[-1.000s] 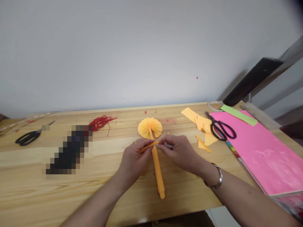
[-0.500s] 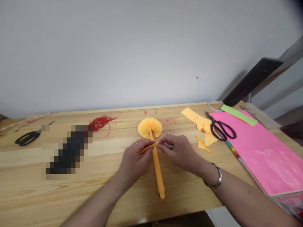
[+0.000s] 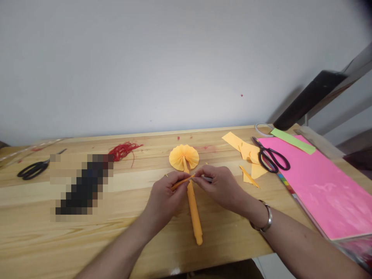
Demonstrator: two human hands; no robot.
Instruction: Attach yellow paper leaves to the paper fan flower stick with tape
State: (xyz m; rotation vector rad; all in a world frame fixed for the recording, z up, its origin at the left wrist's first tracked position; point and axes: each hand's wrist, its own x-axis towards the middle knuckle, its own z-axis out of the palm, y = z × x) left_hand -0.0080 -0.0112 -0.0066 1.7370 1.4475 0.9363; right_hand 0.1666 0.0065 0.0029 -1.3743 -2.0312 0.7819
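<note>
My left hand is closed on a thin folded strip of orange paper, held slanting up to the right. The fingertips of my right hand pinch together at the strip's upper end. A slim grey-white stick-like thing shows between the right fingers; its kind is unclear. Just beyond my hands lies a pleated orange paper fan. Below and between the hands, a long orange rod with a rounded end rests on the table; my fingers hide part of its upper end.
Orange paper scraps and black-handled scissors lie to the right, beside pink paper sheets with a green strip. Leftward are red yarn, a pixelated dark object and other scissors.
Almost nothing differs. Both hands keep their grip on the orange strip in the same place; the view has shifted very slightly.
</note>
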